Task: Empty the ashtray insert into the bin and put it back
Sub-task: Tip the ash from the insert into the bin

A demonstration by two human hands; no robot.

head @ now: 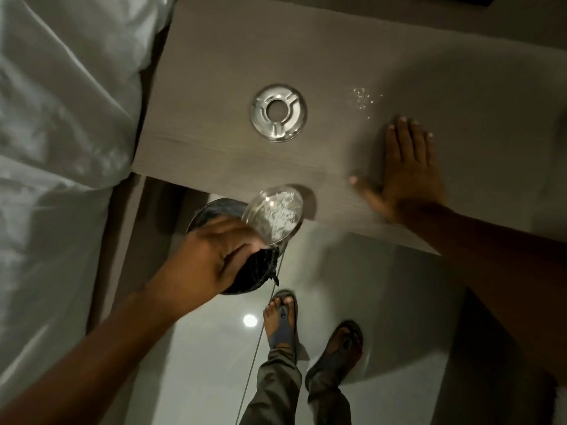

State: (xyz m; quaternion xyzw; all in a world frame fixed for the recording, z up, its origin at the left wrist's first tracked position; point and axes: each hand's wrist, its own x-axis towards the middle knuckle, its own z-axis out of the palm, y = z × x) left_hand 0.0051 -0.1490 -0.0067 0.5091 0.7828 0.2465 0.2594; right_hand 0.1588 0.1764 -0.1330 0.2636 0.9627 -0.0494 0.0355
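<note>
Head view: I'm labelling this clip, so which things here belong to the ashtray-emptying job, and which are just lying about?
Part of the job:
- ashtray insert, tilted, white ash inside, held by left hand
- bin with black liner beneath it
- metal ashtray top on the table
- spilled ash specks
- right hand, flat on table

Lying about:
- white bedding
- sandals

Bedroom: white bedding (61, 118) beside table (306, 50).

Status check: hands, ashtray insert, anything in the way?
Left hand tilting insert over bin, ash still inside. Right hand flat on table. Nothing in the way.
</note>
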